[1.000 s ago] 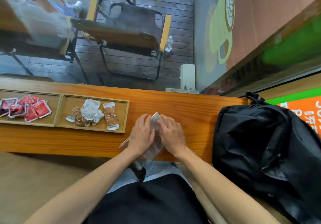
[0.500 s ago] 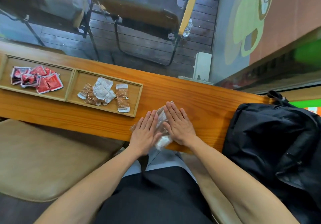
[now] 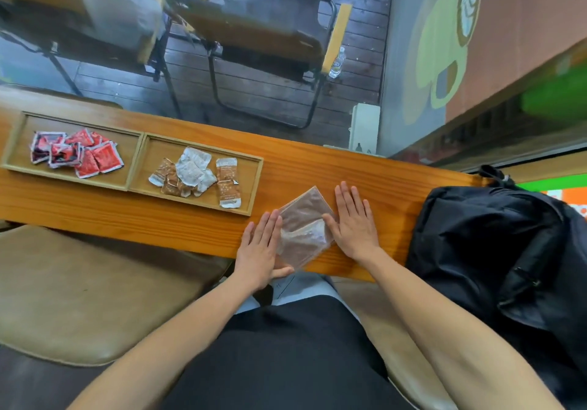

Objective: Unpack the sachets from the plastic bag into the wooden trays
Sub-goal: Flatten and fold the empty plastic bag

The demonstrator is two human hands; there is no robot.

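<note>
A clear plastic bag [image 3: 303, 227] lies flat and folded on the wooden counter [image 3: 397, 187], reaching its near edge. My left hand [image 3: 259, 247] rests flat beside the bag's left side, fingers straight, thumb touching its near corner. My right hand [image 3: 354, 222] lies flat at its right side, fingers straight. Two wooden trays sit to the left: the far-left tray [image 3: 19, 152] holds several red sachets [image 3: 79, 155], the nearer tray [image 3: 251, 187] holds several brown and white sachets [image 3: 193, 174].
A black backpack [image 3: 508, 250] sits on the counter right of my hands. A tan padded seat [image 3: 79, 289] lies below the counter at left. Beyond the counter are folding chairs [image 3: 270, 28] on a dark plank floor.
Both hands have slid apart off the bag, left hand leftward and right hand rightward, leaving the bag flattened and uncovered between them. The view has shifted so the trays sit nearer centre.
</note>
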